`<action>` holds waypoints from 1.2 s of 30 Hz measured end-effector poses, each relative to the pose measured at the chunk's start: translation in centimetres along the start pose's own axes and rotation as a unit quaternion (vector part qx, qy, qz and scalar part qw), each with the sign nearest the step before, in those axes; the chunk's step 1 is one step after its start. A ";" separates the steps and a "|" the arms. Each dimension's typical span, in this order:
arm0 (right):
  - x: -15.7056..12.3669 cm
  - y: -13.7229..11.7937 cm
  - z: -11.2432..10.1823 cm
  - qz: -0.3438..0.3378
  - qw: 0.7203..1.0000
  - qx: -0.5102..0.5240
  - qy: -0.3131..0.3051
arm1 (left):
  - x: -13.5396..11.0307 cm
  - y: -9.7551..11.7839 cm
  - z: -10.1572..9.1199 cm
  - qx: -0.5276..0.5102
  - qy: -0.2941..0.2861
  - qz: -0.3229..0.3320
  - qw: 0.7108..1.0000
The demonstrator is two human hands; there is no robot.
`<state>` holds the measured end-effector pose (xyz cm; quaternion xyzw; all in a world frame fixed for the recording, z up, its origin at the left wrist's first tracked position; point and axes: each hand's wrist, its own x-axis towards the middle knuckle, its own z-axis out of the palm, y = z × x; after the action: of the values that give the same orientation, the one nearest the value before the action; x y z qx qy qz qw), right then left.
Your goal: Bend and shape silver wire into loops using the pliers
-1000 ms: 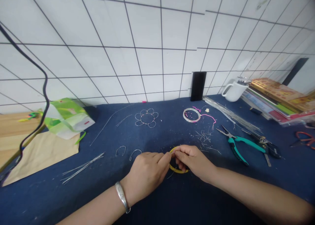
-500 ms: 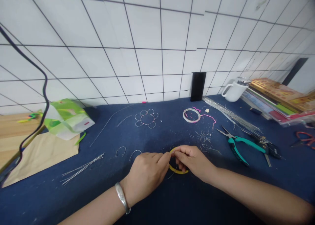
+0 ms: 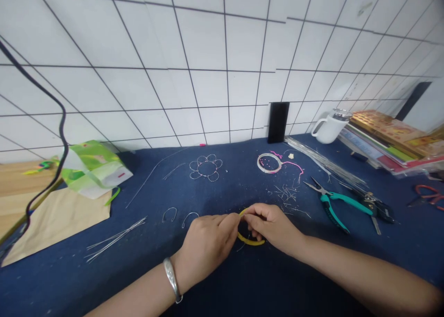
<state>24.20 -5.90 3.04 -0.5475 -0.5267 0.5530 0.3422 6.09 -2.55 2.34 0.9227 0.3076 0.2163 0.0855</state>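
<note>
My left hand (image 3: 204, 245) and my right hand (image 3: 272, 226) meet over a yellow ring (image 3: 250, 240) lying on the dark blue cloth (image 3: 243, 284). Both hands have their fingers pinched together at the ring's upper edge, where a thin wire seems to run between them; the wire is too fine to see well. A silver bracelet (image 3: 172, 280) circles my left wrist. Two small bent wire arcs (image 3: 180, 215) lie just left of my left hand. A wire flower shape (image 3: 206, 167) lies farther back.
Green-handled pliers (image 3: 333, 206) and dark pliers (image 3: 376, 208) lie to the right, with wire offcuts (image 3: 287, 194), a wire coil with pink thread (image 3: 270, 163) and long straight wires (image 3: 326, 162). A white mug (image 3: 329, 125), stacked books (image 3: 391, 141), a green bag (image 3: 92, 166) and a wire bundle (image 3: 114, 238) are nearby.
</note>
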 end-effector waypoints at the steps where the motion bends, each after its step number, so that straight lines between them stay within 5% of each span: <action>1: 0.0 -0.2 0.0 -0.012 1.000 -0.023 0.012 | 0.1 0.1 -0.1 -0.034 0.001 -0.018 0.999; 6: -0.4 -1.1 -0.3 -0.115 0.978 -0.155 0.080 | 0.6 0.3 -0.2 -0.298 -0.015 -0.094 0.950; 14: -1.2 -2.0 -0.3 -0.192 0.942 -0.253 0.111 | 0.9 0.9 0.2 -0.660 -0.093 -0.257 0.699; 17: -1.3 -2.2 -0.2 -0.194 0.938 -0.264 0.115 | 0.9 1.2 0.1 -0.709 -0.089 -0.280 0.641; 36: -1.7 -2.6 0.0 -0.210 0.922 -0.306 0.110 | 0.4 1.4 0.6 -0.768 -0.073 -0.271 0.575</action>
<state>23.96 -6.94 5.93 -0.5593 -0.7326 0.2165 0.3217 7.37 -3.39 2.33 0.3977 0.2544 0.2699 0.8392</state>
